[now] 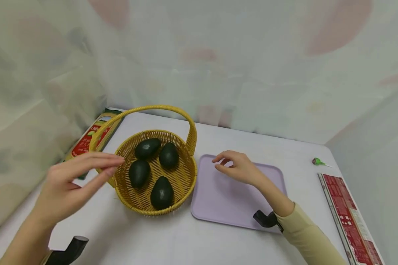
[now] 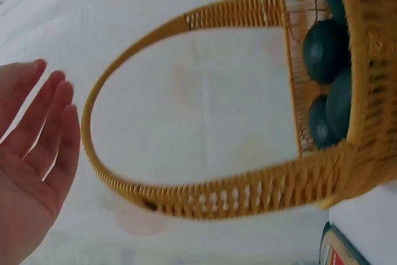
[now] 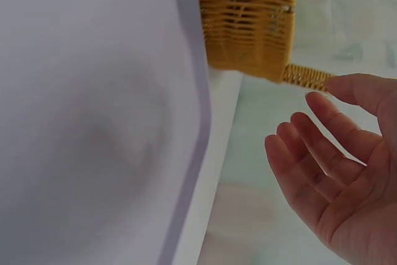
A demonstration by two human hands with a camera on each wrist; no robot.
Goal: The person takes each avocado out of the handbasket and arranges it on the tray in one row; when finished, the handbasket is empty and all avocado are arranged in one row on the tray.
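A yellow wicker basket with a tall arched handle stands on the white table. Several dark green avocados lie inside it. My left hand hovers at the basket's left side, holding nothing; the left wrist view shows its loosely bent fingers beside the handle, apparently apart from it. Over the lilac tray, right of the basket, my right hand hangs with relaxed fingers and nothing in its grasp. The right wrist view shows its palm free.
A red and green packet lies behind the basket at the left. On the right are a green-wrapped lollipop and a long red and white box. Patterned curtains enclose the table's back and sides.
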